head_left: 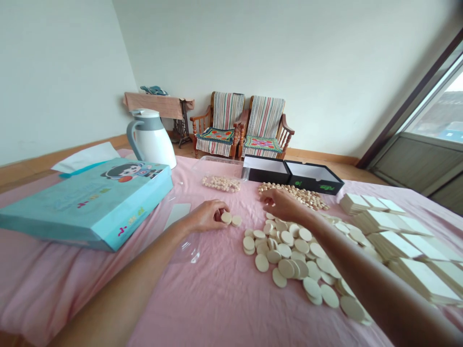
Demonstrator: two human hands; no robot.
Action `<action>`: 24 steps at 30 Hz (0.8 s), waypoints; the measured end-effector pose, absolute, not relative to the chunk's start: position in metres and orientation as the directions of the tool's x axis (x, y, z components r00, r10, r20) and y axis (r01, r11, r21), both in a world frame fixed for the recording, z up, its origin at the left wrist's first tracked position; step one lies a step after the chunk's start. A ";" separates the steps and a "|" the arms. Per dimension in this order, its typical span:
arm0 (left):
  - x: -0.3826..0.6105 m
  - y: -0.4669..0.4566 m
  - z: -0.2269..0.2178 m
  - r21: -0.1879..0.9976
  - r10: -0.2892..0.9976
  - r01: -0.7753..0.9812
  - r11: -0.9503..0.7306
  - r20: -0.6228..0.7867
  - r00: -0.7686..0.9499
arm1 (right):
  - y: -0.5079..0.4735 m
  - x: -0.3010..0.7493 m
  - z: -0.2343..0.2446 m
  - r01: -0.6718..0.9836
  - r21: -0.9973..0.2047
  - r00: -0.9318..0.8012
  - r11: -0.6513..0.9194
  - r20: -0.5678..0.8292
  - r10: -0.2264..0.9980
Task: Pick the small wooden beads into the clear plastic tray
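Observation:
My left hand rests over the pink cloth with its fingers curled against a pale round wooden disc. Another disc lies right beside it. My right hand reaches to the near left edge of a heap of small wooden beads. Its fingers are bent together and pointing down; what is between them is hidden. Below that hand and forearm spreads a large pile of loose wooden discs, part of it covered by the arm. More beads lie in a clear plastic tray.
Stacks of pale rectangular pieces stand at the right. Two black open boxes are at the back. A light-blue box and a white jug occupy the left. A white card and clear plastic lie near my left wrist.

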State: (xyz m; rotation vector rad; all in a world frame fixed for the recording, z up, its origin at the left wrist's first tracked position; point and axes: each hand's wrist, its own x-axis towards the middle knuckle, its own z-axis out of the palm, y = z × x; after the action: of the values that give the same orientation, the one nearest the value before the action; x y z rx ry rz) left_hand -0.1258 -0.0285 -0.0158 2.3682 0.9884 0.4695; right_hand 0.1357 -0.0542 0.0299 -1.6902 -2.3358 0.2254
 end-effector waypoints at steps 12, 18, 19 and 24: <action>-0.124 -0.028 -0.018 0.547 0.728 0.561 -0.621 0.140 0.671 | -0.055 0.155 0.009 0.937 -0.117 -0.334 0.330 -0.017 0.942; -0.124 -0.027 -0.020 0.534 0.730 0.566 -0.628 0.150 0.667 | -0.054 0.150 0.012 0.906 -0.127 -0.409 0.404 -0.015 0.912; -0.124 -0.027 -0.020 0.534 0.728 0.564 -0.630 0.152 0.668 | -0.054 0.149 0.012 0.910 -0.142 -0.394 0.391 0.000 0.919; -0.124 -0.028 -0.019 0.537 0.719 0.555 -0.635 0.149 0.679 | -0.047 0.134 0.006 0.883 -0.388 -0.275 0.265 0.030 0.961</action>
State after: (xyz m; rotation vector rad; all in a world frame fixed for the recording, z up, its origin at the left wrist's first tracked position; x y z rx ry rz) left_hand -0.1243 -0.0275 -0.0186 2.4378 0.9880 0.4888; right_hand 0.1345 -0.0475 0.0058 -1.7071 -2.2778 0.4328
